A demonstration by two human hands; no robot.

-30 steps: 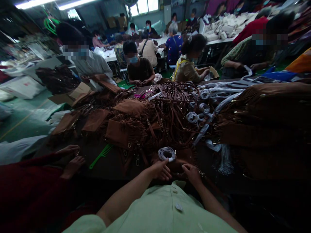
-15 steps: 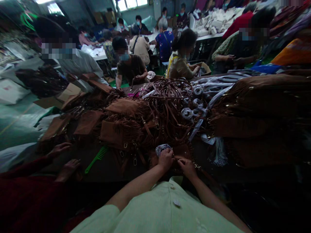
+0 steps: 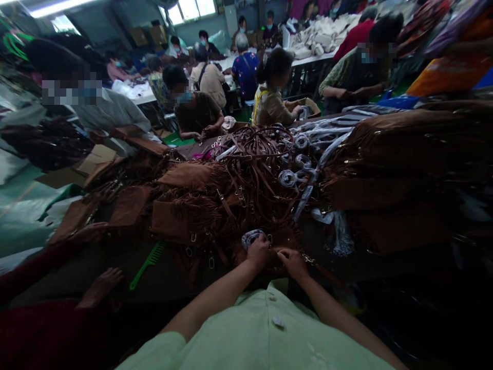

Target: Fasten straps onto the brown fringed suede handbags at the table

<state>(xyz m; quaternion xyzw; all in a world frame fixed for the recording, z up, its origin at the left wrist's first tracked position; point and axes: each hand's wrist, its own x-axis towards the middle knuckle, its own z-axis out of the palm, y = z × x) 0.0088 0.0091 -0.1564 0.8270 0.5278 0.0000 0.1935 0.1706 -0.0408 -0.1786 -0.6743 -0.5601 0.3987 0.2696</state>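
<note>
A brown fringed bag (image 3: pixel 285 239) lies on the dark table right in front of me. At its left part my left hand (image 3: pixel 259 251) is closed in a pinch, beside a wrapped grey-white coil (image 3: pixel 251 236). My right hand (image 3: pixel 293 262) is closed at the bag's near edge, fingertips together. What either hand pinches is too small and dark to tell. A metal clasp and a brown strap (image 3: pixel 327 272) extend to the right of my right hand.
Brown straps (image 3: pixel 258 164) are heaped ahead, with fringed bags (image 3: pixel 187 174) to the left and a bag stack (image 3: pixel 408 149) on the right. A green comb (image 3: pixel 148 264) lies near a co-worker's hand (image 3: pixel 106 282). Other people work across the table.
The view has shifted, moving most of the scene slightly left. The co-worker's upper hand at the left has moved toward the bags. My hands keep nearly the same pose at the bag.
</note>
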